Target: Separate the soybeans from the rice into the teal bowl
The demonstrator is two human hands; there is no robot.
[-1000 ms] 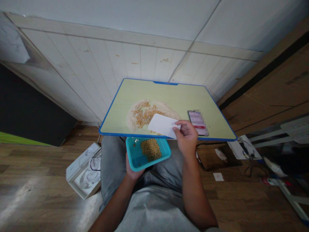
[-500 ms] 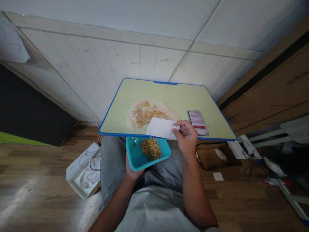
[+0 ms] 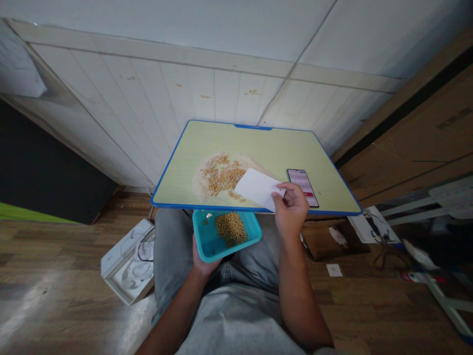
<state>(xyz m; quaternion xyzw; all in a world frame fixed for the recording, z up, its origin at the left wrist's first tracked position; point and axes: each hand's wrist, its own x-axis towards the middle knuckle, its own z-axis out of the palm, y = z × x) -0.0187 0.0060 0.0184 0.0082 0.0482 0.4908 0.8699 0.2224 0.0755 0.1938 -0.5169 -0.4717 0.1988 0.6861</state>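
My left hand [image 3: 205,263] grips a turquoise plastic tray [image 3: 207,250] from below, under the near edge of the table. Inside the tray lies a heap of small round tan beans [image 3: 231,230], toward its right side. A white card [image 3: 258,188] is pinched between the thumb and fingers of my right hand [image 3: 291,207], tilted over the tabletop. Left of the card, yellow soybeans [image 3: 221,177] lie mixed with a pale spread of rice-like grains [image 3: 201,183]. A few beans sit close to the table's near edge, by the card's lower left.
The small pale green table [image 3: 281,145] has a blue rim and stands against a white panelled wall [image 3: 192,88]. A phone [image 3: 303,187] lies at its right. An open white box [image 3: 129,261] is on the floor at left; cardboard boxes [image 3: 414,128] stand at right.
My right hand and the card have moved right and slightly up, uncovering beans near the table's edge. The tray and my left hand have stayed in place.
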